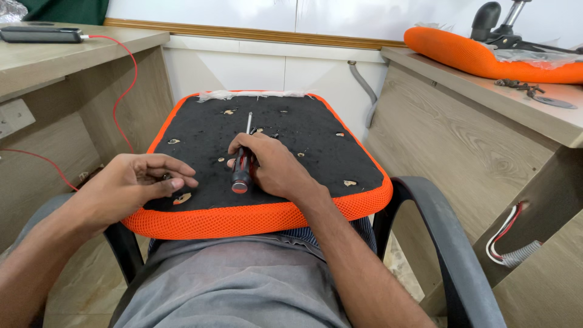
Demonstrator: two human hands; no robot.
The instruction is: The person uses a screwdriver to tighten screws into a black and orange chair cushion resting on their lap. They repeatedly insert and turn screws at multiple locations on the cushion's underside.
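orange mesh edges a black-bottomed seat cushion (303, 130), laid upside down across the lap, between two wooden tables (486, 140). a screwdriver (243, 164) with red-black handle is gripped by the right hand (273, 167), fingers clenched around it, shaft lying on the black underside. a small dark part (166, 177) is pinched in the left hand (136, 182) fingers, near the cushion's front left edge.

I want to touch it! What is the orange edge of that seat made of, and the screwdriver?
The orange edge looks like woven mesh fabric: tiny holes show. The screwdriver in the right hand seems to have a shiny metal shaft and a glossy black-and-red handle, probably plastic.
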